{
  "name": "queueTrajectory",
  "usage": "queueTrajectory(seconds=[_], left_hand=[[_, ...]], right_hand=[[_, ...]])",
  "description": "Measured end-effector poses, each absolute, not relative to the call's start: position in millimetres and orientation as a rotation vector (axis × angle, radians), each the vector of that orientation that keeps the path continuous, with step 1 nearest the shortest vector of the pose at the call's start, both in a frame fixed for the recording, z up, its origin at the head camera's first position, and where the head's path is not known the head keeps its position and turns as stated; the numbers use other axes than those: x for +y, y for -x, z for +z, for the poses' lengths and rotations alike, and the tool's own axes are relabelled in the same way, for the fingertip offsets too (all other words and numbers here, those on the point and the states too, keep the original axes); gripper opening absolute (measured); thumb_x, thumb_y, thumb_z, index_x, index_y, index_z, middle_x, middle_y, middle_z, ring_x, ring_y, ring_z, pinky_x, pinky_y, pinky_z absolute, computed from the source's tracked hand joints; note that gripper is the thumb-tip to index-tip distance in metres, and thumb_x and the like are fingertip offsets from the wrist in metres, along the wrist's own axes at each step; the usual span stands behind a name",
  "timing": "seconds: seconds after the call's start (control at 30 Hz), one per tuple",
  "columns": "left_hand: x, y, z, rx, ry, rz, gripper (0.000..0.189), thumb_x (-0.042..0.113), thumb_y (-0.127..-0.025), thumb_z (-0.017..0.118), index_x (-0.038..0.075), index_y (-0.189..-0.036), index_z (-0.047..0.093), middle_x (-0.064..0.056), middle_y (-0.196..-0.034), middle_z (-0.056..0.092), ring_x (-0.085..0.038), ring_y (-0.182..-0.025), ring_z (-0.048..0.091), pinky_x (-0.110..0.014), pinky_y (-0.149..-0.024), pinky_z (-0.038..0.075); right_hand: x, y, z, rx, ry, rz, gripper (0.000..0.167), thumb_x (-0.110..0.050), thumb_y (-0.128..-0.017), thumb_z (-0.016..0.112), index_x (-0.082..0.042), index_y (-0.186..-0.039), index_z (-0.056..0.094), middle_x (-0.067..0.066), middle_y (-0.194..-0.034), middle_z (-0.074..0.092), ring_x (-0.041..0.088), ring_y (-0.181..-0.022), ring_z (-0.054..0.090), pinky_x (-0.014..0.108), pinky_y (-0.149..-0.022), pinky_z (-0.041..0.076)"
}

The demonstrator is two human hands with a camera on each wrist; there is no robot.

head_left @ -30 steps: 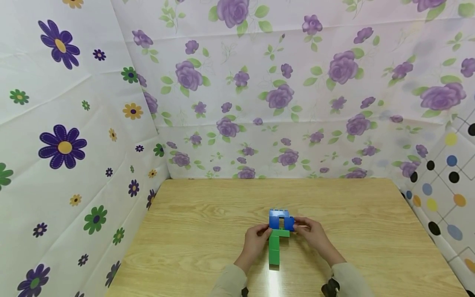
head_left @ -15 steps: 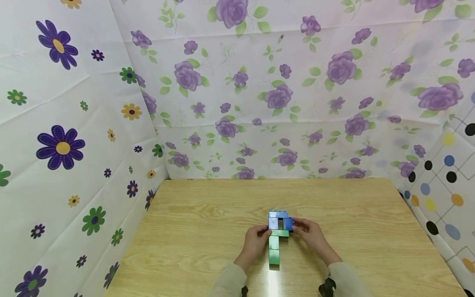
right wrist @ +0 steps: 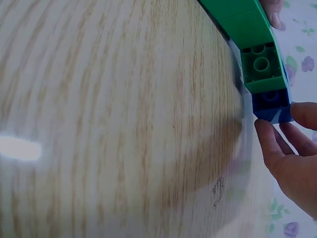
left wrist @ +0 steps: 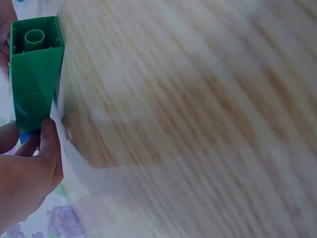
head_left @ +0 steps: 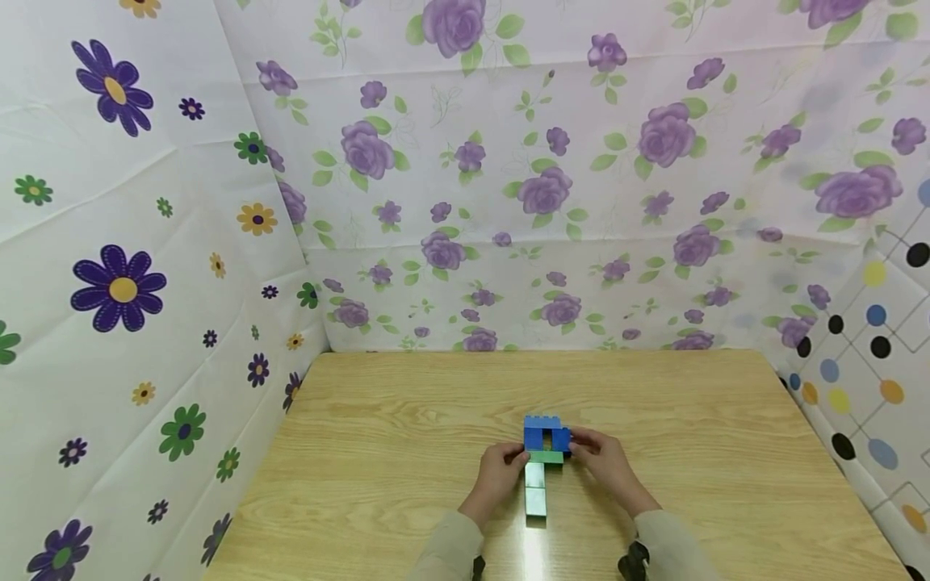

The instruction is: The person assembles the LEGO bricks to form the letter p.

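Toy building blocks are joined in a P-like shape in the head view. Blue blocks (head_left: 533, 440) surround a small rectangular gap at the far end; a green crosspiece (head_left: 546, 457) and a green stem (head_left: 535, 502) extend toward the person. My left hand (head_left: 497, 476) pinches the left side where blue meets green. On the opposite side, my right hand (head_left: 609, 466) pinches the right-hand blue block (head_left: 562, 440). The left wrist view shows the hollow end of the green stem (left wrist: 34, 74), a round tube inside. In the right wrist view, hollow undersides of a green block (right wrist: 261, 64) and a blue block (right wrist: 270, 99) face the camera.
The blocks are over a light wood-grain table (head_left: 407, 403). Floral cloth (head_left: 465, 202) hangs behind its far edge, daisy-print cloth (head_left: 182, 323) at the left, and dotted cloth (head_left: 857, 347) at the right.
Both hands keep their hold, and the blocks shift only very slightly. Glare on the green stem has grown from plain green to nearly white.
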State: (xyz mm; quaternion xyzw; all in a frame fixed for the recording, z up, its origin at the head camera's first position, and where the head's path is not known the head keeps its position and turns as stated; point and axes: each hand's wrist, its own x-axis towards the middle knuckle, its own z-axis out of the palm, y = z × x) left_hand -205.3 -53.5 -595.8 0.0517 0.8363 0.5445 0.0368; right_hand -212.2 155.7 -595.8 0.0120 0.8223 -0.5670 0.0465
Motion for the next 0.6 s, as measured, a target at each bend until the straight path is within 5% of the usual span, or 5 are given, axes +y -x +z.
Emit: queueTrajectory(seconds=[0.6], left_hand=[[-48.3,208.6,-596.3,2.518,-0.110,1.645,0.024,0.011,-0.094,0.062,-0.006,-0.111,0.068,-0.008,-0.100,0.067,-0.016,-0.090,0.061,-0.027,-0.072,0.056]], right_hand=[[155.8,212.5,-598.0,2.569,-0.046,-1.660,0.031,-0.004,-0.094,0.060,0.005,-0.125,0.060,0.016,-0.114,0.065,0.031,-0.106,0.060,0.040,-0.087,0.055]])
